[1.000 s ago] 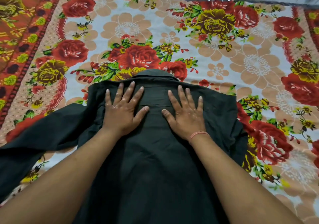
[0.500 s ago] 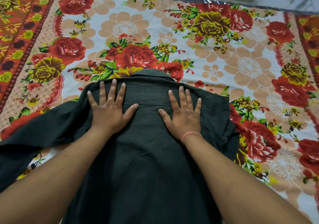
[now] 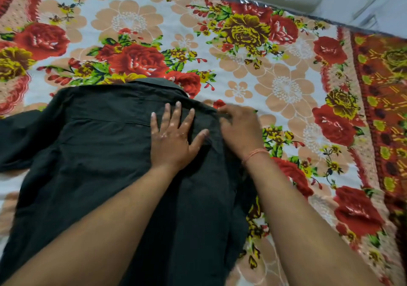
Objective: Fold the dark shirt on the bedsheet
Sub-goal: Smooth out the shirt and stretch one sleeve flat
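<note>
Count: 1 dark shirt (image 3: 92,158), 1 floral bedsheet (image 3: 275,91), 2 bare hands, 1 thin pink wristband (image 3: 255,153).

Left to right:

- Shirt lies back-up on the bedsheet, filling the near-left part of it and running off the bottom edge of the view. One sleeve (image 3: 19,135) spreads out toward the bedsheet's left edge. Collar (image 3: 154,85) points to the far edge, roughly mid-width.
- Left hand (image 3: 174,140): flat, palm down on the shirt just below the collar, right of the shirt's centre. Fingers (image 3: 177,111) splayed apart, thumb out to the right. Pressing on the cloth, nothing clamped.
- Right hand (image 3: 240,129): just beside the left hand, at the shirt's right shoulder edge where cloth meets bedsheet. Fingers curled in on the shoulder seam; looks like a pinch on the fabric edge, but the hand is motion-blurred, so I cannot tell for sure whether it is closed on cloth. Wristband sits on this wrist.
- Right of the shirt: bare bedsheet, red and yellow roses on white, dark red patterned border along the right edge.
- Both forearms cross the lower shirt body from the near edge.
</note>
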